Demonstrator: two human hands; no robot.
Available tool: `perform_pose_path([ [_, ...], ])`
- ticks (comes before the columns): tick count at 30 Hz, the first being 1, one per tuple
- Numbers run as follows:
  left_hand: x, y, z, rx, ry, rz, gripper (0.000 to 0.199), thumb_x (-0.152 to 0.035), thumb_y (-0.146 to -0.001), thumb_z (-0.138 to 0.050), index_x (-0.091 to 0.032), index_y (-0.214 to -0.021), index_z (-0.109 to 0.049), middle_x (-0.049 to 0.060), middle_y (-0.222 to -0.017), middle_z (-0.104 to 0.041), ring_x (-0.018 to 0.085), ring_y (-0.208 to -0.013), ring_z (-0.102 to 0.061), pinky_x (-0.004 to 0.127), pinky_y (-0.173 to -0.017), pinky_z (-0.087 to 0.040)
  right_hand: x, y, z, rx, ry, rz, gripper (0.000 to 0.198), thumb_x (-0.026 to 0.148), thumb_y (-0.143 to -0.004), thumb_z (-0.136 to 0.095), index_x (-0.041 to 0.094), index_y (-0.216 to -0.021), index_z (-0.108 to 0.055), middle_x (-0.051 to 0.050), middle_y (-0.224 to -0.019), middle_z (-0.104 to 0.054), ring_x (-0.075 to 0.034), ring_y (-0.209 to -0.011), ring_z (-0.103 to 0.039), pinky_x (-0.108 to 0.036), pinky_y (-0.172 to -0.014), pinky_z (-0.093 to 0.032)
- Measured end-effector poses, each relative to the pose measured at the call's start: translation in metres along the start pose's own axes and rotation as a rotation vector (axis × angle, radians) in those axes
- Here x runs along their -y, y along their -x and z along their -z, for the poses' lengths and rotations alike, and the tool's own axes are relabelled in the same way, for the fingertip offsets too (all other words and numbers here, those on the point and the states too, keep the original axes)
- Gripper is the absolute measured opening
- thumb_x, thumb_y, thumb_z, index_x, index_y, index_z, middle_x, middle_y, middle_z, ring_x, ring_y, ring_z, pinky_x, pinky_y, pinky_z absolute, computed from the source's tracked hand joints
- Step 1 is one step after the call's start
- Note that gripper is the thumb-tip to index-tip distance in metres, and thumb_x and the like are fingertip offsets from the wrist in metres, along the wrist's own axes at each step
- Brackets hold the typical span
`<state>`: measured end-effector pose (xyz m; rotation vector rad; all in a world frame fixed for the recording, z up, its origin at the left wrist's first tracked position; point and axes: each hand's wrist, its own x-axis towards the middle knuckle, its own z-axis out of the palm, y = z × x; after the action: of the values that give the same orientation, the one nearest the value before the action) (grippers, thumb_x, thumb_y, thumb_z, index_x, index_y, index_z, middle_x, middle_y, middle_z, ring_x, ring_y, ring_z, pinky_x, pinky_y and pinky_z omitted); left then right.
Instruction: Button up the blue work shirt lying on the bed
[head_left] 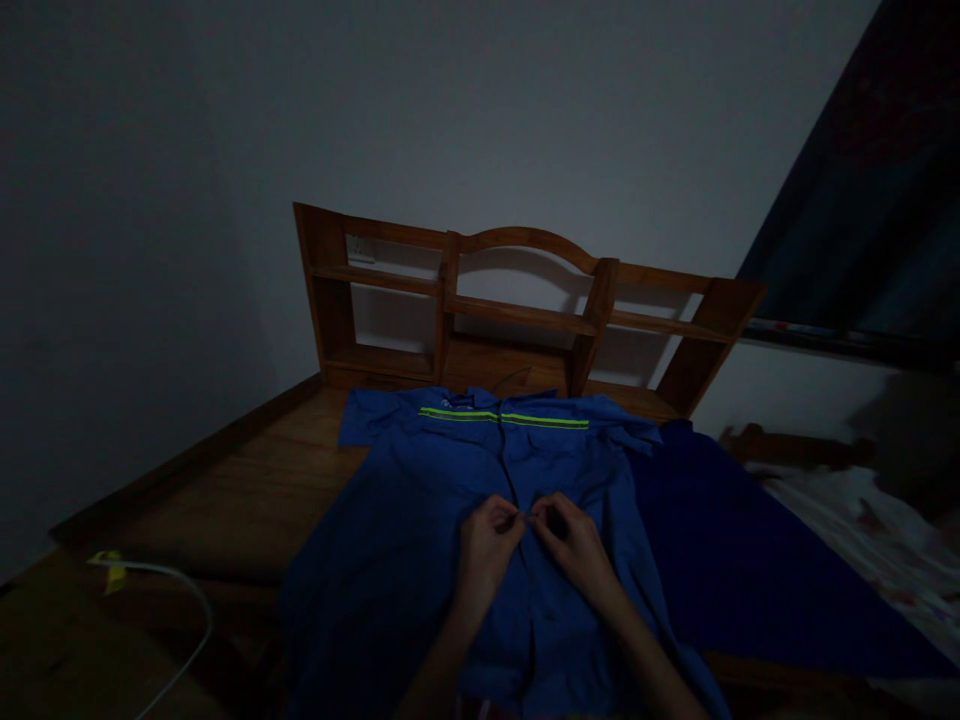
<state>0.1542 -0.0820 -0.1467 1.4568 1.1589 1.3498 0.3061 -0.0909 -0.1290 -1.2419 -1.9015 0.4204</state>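
The blue short-sleeved cloth shirt (pixel 420 500) with a yellow-green chest stripe lies spread on the brown wooden worktop (pixel 255 470), collar at the far end. Along its dark front opening (pixel 505 465), the fingers of my left hand (pixel 486 545) and right hand (pixel 577 550) pinch narrowly at the cloth, tips nearly meeting; I cannot tell whether they grip a button. Dim light could make me misjudge and lose an edge, and uneven tugging could skew the halves or ruck the front.
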Motion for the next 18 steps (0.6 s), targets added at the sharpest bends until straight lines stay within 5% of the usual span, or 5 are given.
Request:
perform_pose_path([
  [18, 0.0063, -0.0047, -0.0001, 0.012, 0.005, -0.001, 0.014, -0.023, -0.075, -0.057, -0.019, -0.089, -0.054, 0.002, -0.075, -0.066, 0.016, -0.071, -0.065, 0.023, -0.065, -0.049, -0.0020, 0.0006, -0.0024, 0.004, 0.008, 0.018, 0.006, 0.023, -0.084, -0.054, 0.020, -0.089, -0.055, 0.000, -0.082, -0.056, -0.013, -0.073, -0.053, -0.024, -0.068, -0.040],
])
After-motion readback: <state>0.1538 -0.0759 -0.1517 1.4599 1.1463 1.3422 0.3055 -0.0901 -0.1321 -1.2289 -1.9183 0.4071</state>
